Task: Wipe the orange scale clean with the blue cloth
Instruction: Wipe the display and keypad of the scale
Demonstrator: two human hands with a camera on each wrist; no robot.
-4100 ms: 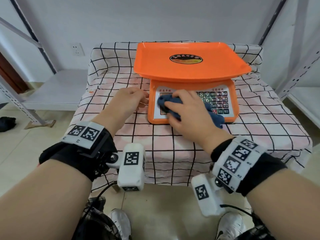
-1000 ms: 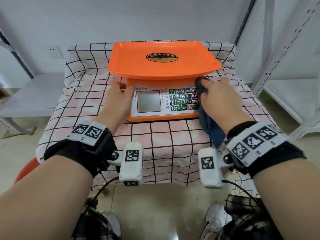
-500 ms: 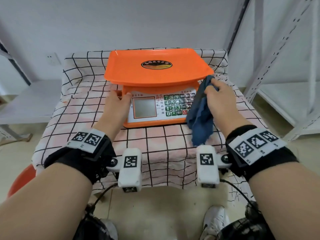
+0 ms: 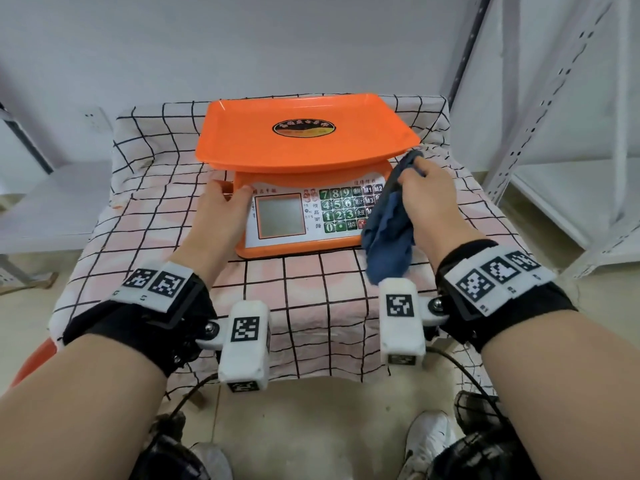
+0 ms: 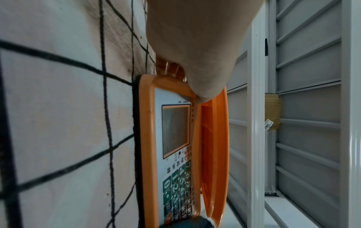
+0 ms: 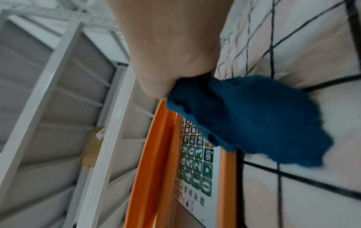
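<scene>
The orange scale [image 4: 304,140] stands on a checked tablecloth [image 4: 311,292], its wide tray above a keypad panel [image 4: 343,211] with a grey display. My left hand [image 4: 221,209] grips the scale body's left side, thumb on the panel's corner; the left wrist view shows the hand [image 5: 195,61] over that corner of the scale [image 5: 148,138]. My right hand [image 4: 426,195] pinches the blue cloth [image 4: 389,233] at the tray's front right corner; the cloth hangs down over the panel's right edge. In the right wrist view the cloth [image 6: 254,120] bunches under the hand [image 6: 171,54] beside the scale [image 6: 156,154].
White metal shelving [image 4: 568,133] stands close on the right, and a low white shelf [image 4: 52,202] on the left. A wall socket [image 4: 92,119] is behind the table. An orange stool edge [image 4: 31,362] shows at lower left. My shoes [image 4: 429,441] are below the table's front edge.
My right hand has lifted the cloth from the panel's right side up to the tray's front right corner. The left hand has stayed on the scale's left side.
</scene>
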